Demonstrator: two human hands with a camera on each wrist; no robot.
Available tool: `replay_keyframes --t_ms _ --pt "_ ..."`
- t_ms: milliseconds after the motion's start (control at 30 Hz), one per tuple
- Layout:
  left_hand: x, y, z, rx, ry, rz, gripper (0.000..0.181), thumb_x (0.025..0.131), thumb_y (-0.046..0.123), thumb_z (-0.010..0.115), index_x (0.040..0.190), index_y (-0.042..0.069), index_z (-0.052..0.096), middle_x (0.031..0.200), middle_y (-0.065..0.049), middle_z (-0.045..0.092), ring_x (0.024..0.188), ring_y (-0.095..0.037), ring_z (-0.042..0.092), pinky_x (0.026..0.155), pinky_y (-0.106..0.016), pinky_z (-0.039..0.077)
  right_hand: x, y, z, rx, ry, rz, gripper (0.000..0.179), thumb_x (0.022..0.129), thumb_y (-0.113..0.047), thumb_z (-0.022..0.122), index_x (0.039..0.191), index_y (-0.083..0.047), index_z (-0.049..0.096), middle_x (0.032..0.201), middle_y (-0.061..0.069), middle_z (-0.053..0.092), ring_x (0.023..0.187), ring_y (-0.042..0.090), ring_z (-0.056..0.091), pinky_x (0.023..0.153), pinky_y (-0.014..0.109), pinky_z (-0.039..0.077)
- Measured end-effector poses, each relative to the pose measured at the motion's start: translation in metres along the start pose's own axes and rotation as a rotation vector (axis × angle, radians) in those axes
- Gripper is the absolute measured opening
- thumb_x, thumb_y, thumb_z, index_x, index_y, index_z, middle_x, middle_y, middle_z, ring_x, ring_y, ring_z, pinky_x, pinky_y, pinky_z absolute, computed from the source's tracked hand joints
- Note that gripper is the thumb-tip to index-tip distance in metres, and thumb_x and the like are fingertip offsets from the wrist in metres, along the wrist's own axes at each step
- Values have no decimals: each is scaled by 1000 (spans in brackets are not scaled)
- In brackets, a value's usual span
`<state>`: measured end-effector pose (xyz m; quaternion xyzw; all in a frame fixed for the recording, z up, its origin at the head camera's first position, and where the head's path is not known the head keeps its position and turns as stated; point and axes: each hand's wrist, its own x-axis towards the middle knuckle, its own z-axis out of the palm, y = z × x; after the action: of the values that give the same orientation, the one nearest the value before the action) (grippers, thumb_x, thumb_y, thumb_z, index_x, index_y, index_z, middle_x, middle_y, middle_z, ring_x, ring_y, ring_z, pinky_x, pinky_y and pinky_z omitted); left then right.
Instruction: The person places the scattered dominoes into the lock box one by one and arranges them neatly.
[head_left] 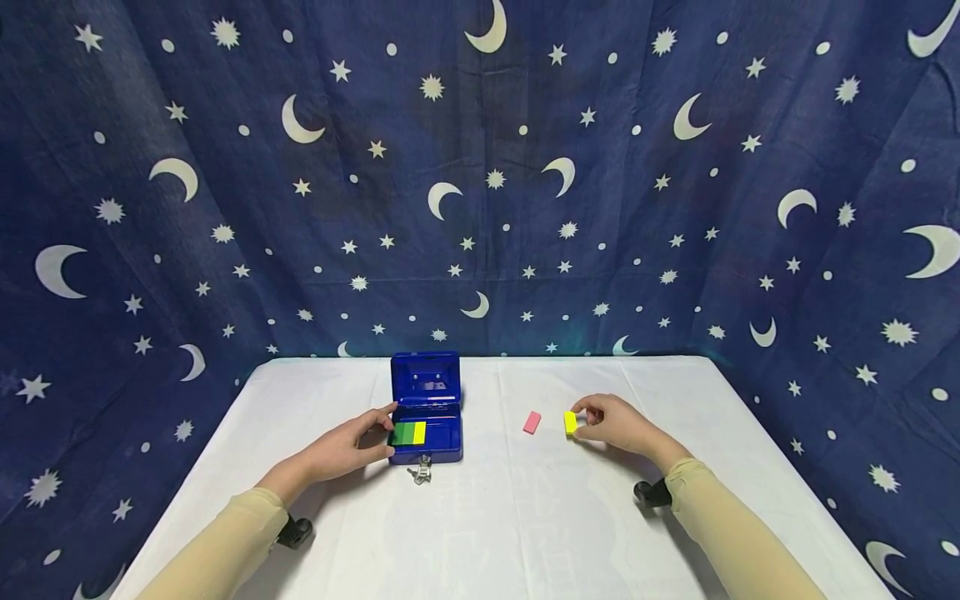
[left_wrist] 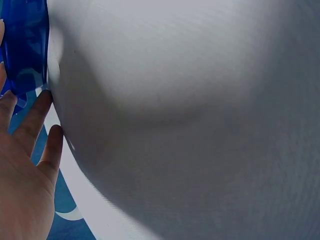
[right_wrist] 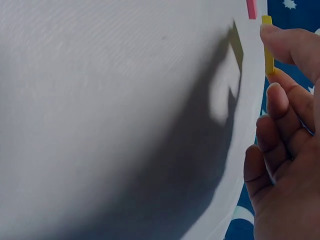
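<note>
A blue metal cash box (head_left: 439, 457) stands with its lid raised, left of the table's middle. Several flat blocks in greens and yellow (head_left: 408, 433) lie side by side in its left part. My left hand (head_left: 343, 447) rests its spread thumb and fingertips against the box's left side; the left wrist view shows straight fingers beside the blue box (left_wrist: 26, 45). To the right, my right hand (head_left: 618, 427) pinches a yellow block (head_left: 571, 424) between thumb and index finger. In the right wrist view, the yellow block (right_wrist: 268, 47) stands on edge in that pinch, the other fingers loosely bent.
A pink block (head_left: 532, 422) lies on the white tablecloth (head_left: 487, 517) between the box and my right hand. Keys (head_left: 422, 472) hang from the lock at the box's front. Behind the table hangs a dark blue cloth (head_left: 480, 233) with moons and stars.
</note>
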<state>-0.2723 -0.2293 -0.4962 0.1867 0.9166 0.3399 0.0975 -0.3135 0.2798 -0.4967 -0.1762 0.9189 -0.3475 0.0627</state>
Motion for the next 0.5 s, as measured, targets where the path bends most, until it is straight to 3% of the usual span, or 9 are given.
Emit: replay_keyframes --t_ms 300,500 --pt "-1 1 -1 11 2 13 37 94 47 71 118 24 54 164 6 32 147 -26 35 115 -59 28 4 -12 2 -48 28 -79 33 85 -19 80 115 -9 69 78 -2 52 74 15 47 69 33 40" --pt "-1 2 -1 9 0 17 37 94 47 71 119 24 54 164 5 32 148 -27 34 115 -59 27 6 -20 5 -30 49 -88 33 85 -18 81 114 -10 69 78 -2 52 73 15 48 68 31 40"
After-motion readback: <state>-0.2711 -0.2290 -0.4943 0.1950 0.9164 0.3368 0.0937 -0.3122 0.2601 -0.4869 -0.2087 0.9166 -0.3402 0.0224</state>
